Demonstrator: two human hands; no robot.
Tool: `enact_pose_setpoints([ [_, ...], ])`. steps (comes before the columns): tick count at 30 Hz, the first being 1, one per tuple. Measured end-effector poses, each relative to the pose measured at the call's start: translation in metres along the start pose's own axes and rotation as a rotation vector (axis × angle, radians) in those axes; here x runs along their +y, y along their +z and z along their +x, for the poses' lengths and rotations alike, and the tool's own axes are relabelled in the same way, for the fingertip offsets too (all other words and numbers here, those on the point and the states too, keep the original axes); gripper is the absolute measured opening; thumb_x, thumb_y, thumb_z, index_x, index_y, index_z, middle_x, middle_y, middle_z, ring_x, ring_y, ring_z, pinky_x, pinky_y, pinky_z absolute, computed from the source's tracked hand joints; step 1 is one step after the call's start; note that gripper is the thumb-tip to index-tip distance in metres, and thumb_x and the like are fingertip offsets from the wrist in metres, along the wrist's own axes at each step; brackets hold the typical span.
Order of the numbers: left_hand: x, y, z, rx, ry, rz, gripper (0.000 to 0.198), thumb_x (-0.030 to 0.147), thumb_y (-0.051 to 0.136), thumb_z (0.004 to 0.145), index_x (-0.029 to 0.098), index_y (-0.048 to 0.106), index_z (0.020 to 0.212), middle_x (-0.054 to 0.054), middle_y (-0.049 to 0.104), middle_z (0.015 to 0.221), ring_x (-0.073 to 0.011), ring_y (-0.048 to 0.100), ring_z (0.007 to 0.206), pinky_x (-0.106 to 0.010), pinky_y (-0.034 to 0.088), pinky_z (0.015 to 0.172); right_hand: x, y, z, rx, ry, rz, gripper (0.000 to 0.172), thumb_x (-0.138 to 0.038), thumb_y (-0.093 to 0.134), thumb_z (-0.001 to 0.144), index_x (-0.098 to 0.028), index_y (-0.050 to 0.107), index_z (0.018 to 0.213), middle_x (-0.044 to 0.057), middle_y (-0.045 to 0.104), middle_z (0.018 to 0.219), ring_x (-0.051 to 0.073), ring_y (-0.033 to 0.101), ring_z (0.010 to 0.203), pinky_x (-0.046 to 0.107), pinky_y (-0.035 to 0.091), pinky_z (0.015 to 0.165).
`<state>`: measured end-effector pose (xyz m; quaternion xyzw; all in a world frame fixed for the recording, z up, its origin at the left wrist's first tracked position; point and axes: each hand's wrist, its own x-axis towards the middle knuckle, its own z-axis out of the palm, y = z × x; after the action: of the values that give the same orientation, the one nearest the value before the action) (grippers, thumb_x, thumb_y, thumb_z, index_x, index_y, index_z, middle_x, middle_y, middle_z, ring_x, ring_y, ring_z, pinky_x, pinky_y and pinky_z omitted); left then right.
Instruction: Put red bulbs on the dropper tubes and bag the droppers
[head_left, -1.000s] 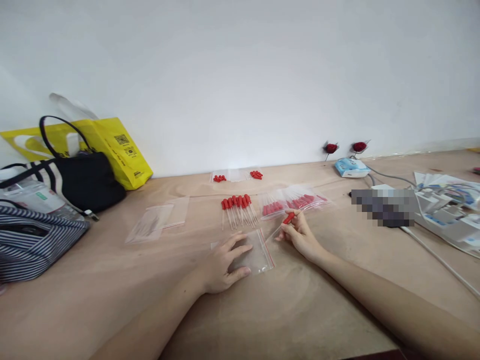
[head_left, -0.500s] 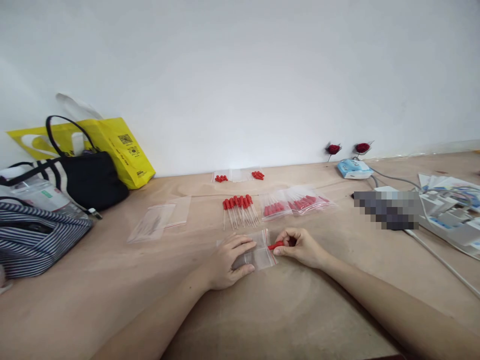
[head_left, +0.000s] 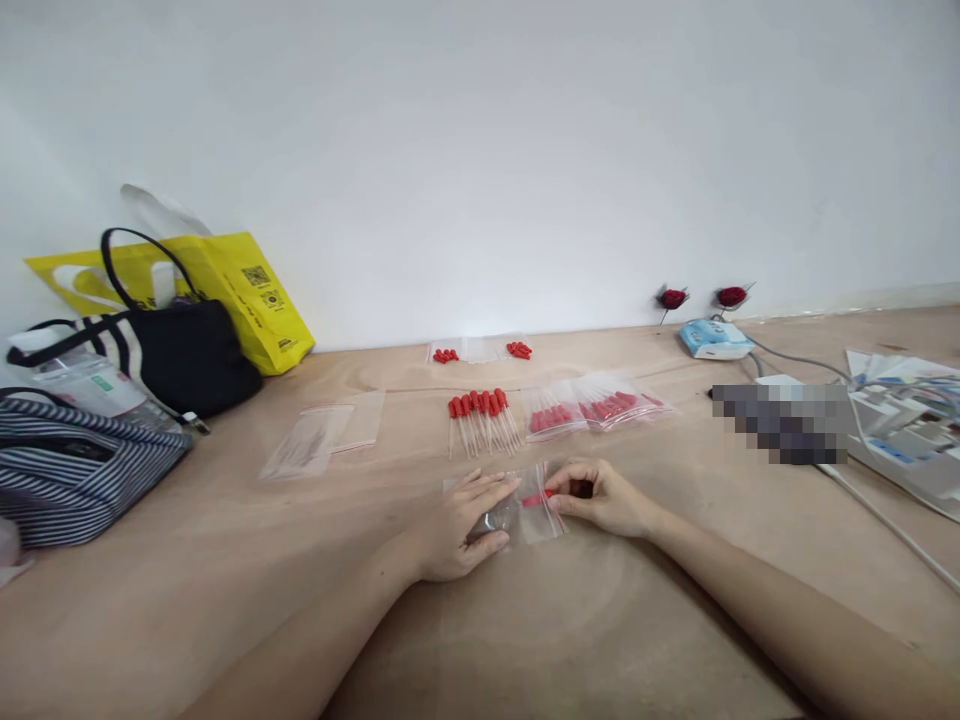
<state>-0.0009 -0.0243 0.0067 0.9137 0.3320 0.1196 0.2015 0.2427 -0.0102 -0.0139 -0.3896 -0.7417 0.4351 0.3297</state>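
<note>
Dropper (head_left: 537,498) pinched in right hand (head_left: 600,497); left hand (head_left: 457,525) flat on bag (head_left: 525,510); plywood table (head_left: 600,620), white wall (head_left: 480,150).

At the centre of the frame a small bag (head_left: 525,510) lies on the table (head_left: 600,620), with the left hand (head_left: 457,525) on its left part and the right hand (head_left: 600,497) at its right edge. Just above it lies a row of droppers (head_left: 481,420), with filled bags (head_left: 592,408) to their right and empty bags (head_left: 322,440) to their left. Handbags (head_left: 112,400) sit at the left edge, papers (head_left: 907,420) at the right, and a box (head_left: 712,338) at the wall in the upper right.
</note>
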Motion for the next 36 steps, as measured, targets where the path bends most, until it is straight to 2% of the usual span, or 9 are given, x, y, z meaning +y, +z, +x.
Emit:
enact_pose_setpoints([
  [4,0.002,0.004,0.004,0.007,0.024,0.004,0.056,0.027,0.047,0.081,0.022,0.028,0.133,-0.007,0.041,0.134,-0.0212,0.032,0.126,-0.045,0.020,0.106,-0.003,0.005,0.003,0.018,-0.078,-0.154,0.019,-0.040,0.063,0.070,-0.023,0.070,0.074,0.002,0.054,0.075,0.013,0.051,0.073,0.026,0.041,0.067],
  [9,0.003,-0.002,0.000,0.071,-0.018,-0.008,0.051,0.035,0.049,0.081,0.022,0.036,0.129,-0.008,0.043,0.131,-0.0230,0.036,0.123,-0.044,0.027,0.103,-0.002,0.004,0.005,-0.024,-0.080,-0.200,0.019,-0.038,0.058,0.075,-0.022,0.069,0.072,0.002,0.053,0.071,0.012,0.050,0.069,0.025,0.041,0.066],
  [12,0.000,-0.009,-0.008,0.046,-0.103,-0.030,0.049,0.037,0.049,0.081,0.021,0.039,0.127,-0.008,0.046,0.129,-0.0235,0.041,0.119,-0.042,0.035,0.099,0.002,0.004,0.004,-0.009,-0.038,-0.169,0.015,-0.029,0.054,0.076,-0.019,0.065,0.074,0.001,0.055,0.072,0.012,0.050,0.065,0.024,0.040,0.062],
  [15,-0.004,-0.014,-0.015,-0.003,-0.137,-0.041,0.047,0.037,0.050,0.081,0.024,0.041,0.125,-0.006,0.046,0.130,-0.0246,0.037,0.122,-0.046,0.031,0.100,0.007,0.002,0.004,0.105,0.057,-0.130,0.009,-0.021,0.051,0.074,-0.017,0.058,0.079,0.000,0.056,0.070,0.010,0.049,0.059,0.023,0.039,0.056],
  [18,-0.006,-0.015,-0.016,-0.011,-0.111,-0.049,0.046,0.036,0.050,0.082,0.026,0.040,0.126,-0.005,0.047,0.129,-0.0232,0.038,0.122,-0.046,0.027,0.102,0.005,-0.003,0.011,0.249,0.057,-0.195,0.005,-0.017,0.050,0.071,-0.018,0.054,0.075,-0.001,0.056,0.066,0.010,0.048,0.055,0.022,0.038,0.053],
  [22,-0.006,-0.016,-0.014,-0.004,-0.077,-0.055,0.046,0.033,0.050,0.082,0.025,0.041,0.126,-0.005,0.047,0.129,-0.0217,0.039,0.122,-0.045,0.026,0.104,-0.009,-0.011,0.048,0.276,0.040,-0.345,0.007,-0.014,0.050,0.070,-0.018,0.056,0.072,-0.001,0.058,0.065,0.010,0.050,0.055,0.022,0.039,0.057],
  [26,-0.005,-0.016,-0.014,-0.008,-0.056,-0.068,0.045,0.031,0.050,0.082,0.024,0.041,0.125,-0.005,0.049,0.128,-0.0201,0.042,0.120,-0.044,0.024,0.105,-0.014,-0.008,0.105,0.311,0.215,-0.333,0.005,-0.016,0.057,0.068,-0.016,0.060,0.072,0.002,0.062,0.072,0.012,0.055,0.067,0.022,0.041,0.066],
  [29,-0.004,-0.016,-0.013,-0.018,-0.054,-0.076,0.044,0.031,0.049,0.082,0.024,0.041,0.125,-0.004,0.049,0.127,-0.0197,0.042,0.120,-0.044,0.023,0.106,-0.008,0.000,0.138,0.352,0.319,-0.287,0.014,-0.020,0.061,0.066,-0.014,0.060,0.078,0.004,0.063,0.075,0.013,0.057,0.069,0.022,0.042,0.063],
  [36,-0.005,-0.016,-0.013,-0.040,-0.055,-0.077,0.044,0.028,0.050,0.081,0.022,0.042,0.124,-0.005,0.049,0.127,-0.0198,0.041,0.120,-0.044,0.022,0.106,0.008,0.009,0.158,0.396,0.504,-0.147,0.024,-0.016,0.069,0.053,-0.013,0.059,0.074,0.002,0.059,0.062,0.014,0.055,0.058,0.021,0.038,0.048],
])
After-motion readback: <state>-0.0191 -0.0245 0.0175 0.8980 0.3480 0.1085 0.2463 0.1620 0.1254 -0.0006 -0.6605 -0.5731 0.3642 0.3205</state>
